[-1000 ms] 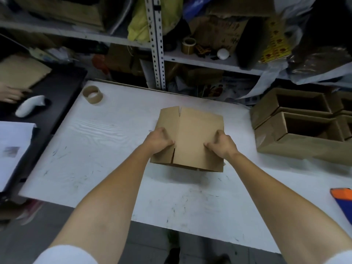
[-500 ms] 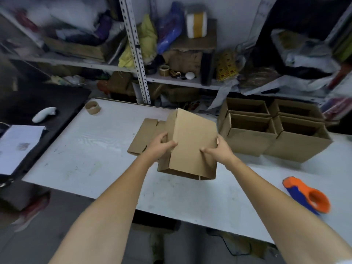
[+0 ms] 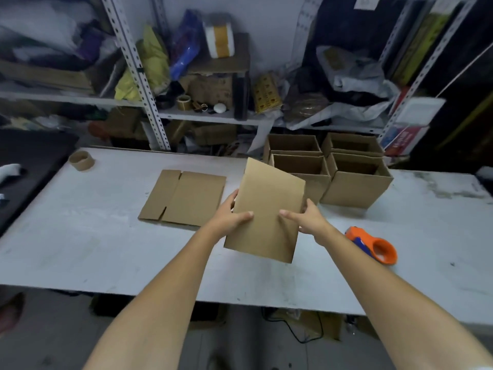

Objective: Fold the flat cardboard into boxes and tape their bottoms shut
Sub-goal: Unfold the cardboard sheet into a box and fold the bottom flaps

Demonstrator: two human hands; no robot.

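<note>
A smooth brown cardboard blank (image 3: 264,212) is held above the white, scuffed worktop (image 3: 80,236). Its long axis runs away from the person, with the far edge raised and leaning slightly right. The left hand (image 3: 229,214) and right hand (image 3: 306,220) pinch its side edges, thumbs on the near face. A second flat blank (image 3: 184,197) lies to its left. Four open boxes (image 3: 354,188) stand clustered just behind, an orange tape dispenser (image 3: 373,244) lies to the right, and a cardboard tape core (image 3: 81,161) sits far left.
</note>
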